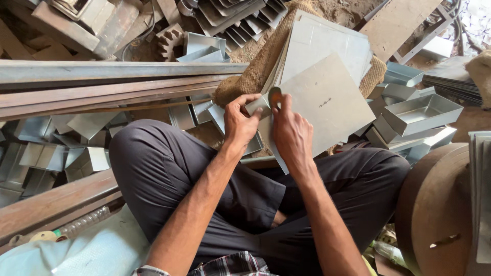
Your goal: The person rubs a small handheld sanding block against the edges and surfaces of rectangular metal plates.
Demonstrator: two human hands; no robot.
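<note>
Pinching the near corner of the top metal sheet, the left hand grips a bent flap while the right hand closes around a small tool I cannot identify, pressed to that corner. This sheet looks thin, light, stiff and sharp-edged, best held by its folded corner; it tops the sheet stack on the burlap sack, just beyond both hands.

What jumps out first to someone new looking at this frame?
Dead centre, the left hand and right hand pinch the near corner of a flat grey metal sheet resting over the person's crossed legs. Behind it a stack of similar sheets lies on burlap, and folded metal trays pile up at right.
</note>
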